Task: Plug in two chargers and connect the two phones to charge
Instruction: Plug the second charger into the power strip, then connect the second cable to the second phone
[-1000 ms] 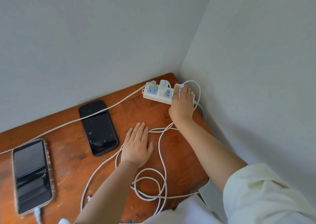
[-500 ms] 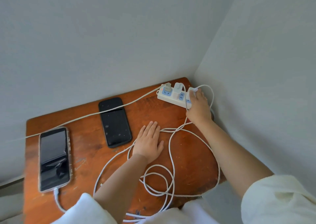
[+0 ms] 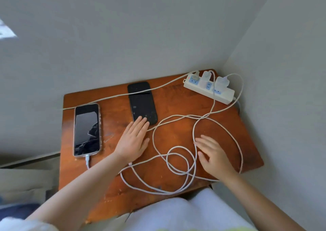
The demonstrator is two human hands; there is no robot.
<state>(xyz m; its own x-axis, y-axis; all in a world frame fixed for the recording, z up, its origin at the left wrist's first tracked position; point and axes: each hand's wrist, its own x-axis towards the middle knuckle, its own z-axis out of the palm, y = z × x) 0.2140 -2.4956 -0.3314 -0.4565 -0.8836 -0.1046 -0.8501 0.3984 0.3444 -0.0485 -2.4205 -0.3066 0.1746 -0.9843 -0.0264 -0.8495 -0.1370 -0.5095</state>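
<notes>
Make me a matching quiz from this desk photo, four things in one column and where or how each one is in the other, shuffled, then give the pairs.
Things:
1. Clear-case phone
2. Black phone
3. Power strip
4. Right hand

States:
A. In the table's far right corner, two chargers plugged in
B. Flat on the coiled white cable
C. Cable plugged into its near end
D. Left hand's fingertips on its near edge, no cable in it

Pairs: 1-C, 2-D, 3-A, 4-B

On the bench (image 3: 229, 133), two phones lie side by side at the left (image 3: 86, 129) (image 3: 142, 103), the power strip (image 3: 209, 89) sits in the far right corner, and cables (image 3: 178, 162) loop in front.
</notes>
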